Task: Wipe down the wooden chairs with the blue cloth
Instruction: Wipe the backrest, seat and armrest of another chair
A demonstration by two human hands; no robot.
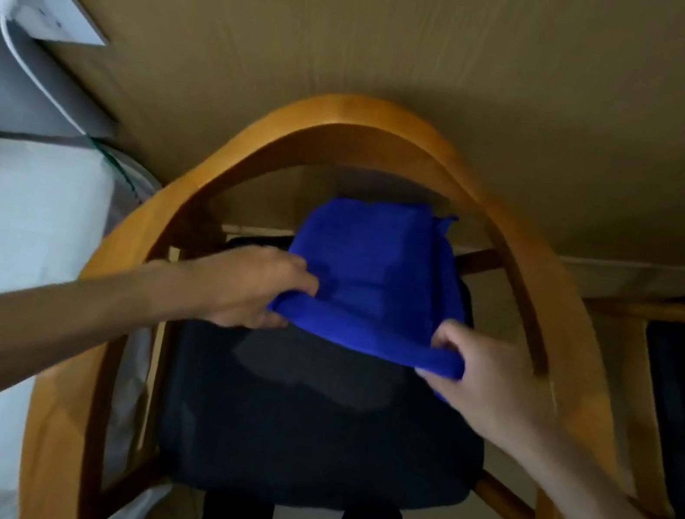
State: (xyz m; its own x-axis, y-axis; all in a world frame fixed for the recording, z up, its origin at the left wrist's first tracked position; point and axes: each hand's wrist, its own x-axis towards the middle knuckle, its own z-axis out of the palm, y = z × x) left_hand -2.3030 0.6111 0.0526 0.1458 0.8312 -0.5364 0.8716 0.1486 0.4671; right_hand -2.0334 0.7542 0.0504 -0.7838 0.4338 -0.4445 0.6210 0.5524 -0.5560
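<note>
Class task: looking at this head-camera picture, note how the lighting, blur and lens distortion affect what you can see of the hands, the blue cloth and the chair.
Head view: dim, yellowish light; the dark seat cushion loses detail in shadow; the blue cloth stays vivid; the left hand and right hand look soft with motion blur; the wide-angle lens exaggerates the wooden chair's curved back.

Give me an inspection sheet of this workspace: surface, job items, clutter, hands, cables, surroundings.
Surface: dark seat cushion inside the chair frame.
Job's things: blue cloth, bunched, held over the seat; wooden chair with curved rail; second wooden chair at right, partly seen.
Clutter: white bag left of the chair.
Hands: left hand and right hand each grip the cloth's near edge.
Cables: white cable running from a wall plate.
Surroundings: tan wall; image blurred.
</note>
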